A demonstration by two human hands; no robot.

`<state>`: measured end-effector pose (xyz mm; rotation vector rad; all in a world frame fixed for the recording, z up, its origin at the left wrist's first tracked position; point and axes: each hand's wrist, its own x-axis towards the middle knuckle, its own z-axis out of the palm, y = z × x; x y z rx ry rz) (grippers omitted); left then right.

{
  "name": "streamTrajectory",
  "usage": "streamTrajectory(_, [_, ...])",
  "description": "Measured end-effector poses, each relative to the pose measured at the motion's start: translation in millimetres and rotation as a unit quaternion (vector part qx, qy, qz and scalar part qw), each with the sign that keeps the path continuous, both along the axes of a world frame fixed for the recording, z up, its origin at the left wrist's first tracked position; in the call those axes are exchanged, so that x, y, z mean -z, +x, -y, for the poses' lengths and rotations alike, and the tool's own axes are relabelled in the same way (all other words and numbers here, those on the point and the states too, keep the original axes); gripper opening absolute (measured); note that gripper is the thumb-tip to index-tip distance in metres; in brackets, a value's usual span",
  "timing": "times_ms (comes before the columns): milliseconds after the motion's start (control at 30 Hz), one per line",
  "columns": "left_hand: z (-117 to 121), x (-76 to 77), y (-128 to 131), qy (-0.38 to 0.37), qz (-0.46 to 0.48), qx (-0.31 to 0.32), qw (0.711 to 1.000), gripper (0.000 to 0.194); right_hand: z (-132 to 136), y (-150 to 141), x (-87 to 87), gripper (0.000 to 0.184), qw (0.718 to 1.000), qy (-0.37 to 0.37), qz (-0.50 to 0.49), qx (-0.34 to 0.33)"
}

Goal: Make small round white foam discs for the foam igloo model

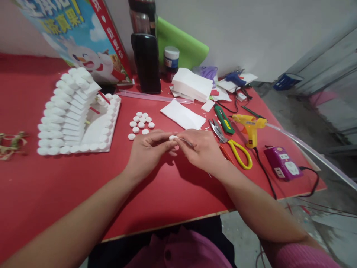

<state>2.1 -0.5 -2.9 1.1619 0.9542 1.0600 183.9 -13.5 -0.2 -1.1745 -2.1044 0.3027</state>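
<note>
My left hand pinches a small white round tablet, like a compressed towel tablet, between thumb and fingertips. My right hand meets it there, its thumb and forefinger closed on a thin metal tool that reaches toward the tablet; its kind is mostly hidden by the fingers. Just beyond my left hand lie several loose white tablets on the red table. Further left stands a white stepped model, its edges lined with the same kind of tablets.
Right of my hands lie yellow-handled scissors, a green utility knife, a yellow glue gun and a purple power strip with cords. White sheets, a black phone-like slab and a printed box are behind.
</note>
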Motion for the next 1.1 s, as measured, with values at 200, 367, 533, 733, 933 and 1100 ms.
streamTrajectory(200, [-3.6,8.7,-0.9,0.067,-0.001,0.028,0.997,0.014,0.5,-1.4,0.5,0.034,1.0,0.005,-0.002,0.03])
streamTrajectory(367, [-3.6,8.5,-1.7,0.089,-0.024,0.014,0.996,0.013,1.3,-2.8,-2.2,0.032,0.998,-0.03,0.007,0.054])
streamTrajectory(533, [0.9,9.2,-0.1,0.118,-0.053,-0.011,0.992,0.01,1.9,-2.6,-0.3,0.034,0.998,0.006,0.037,0.044])
streamTrajectory(733, [1.7,12.2,0.9,0.25,-0.164,-0.062,0.952,0.012,5.4,-7.9,2.3,0.038,0.986,0.035,0.148,0.07])
streamTrajectory(933, [1.2,8.8,-1.0,0.266,-0.181,-0.058,0.945,0.008,7.1,-11.9,-0.3,0.036,0.975,0.045,0.192,0.102])
streamTrajectory(1100, [0.1,8.1,-0.3,0.159,-0.142,-0.035,0.976,0.009,8.7,-14.7,-3.4,0.036,0.979,-0.001,0.176,0.102])
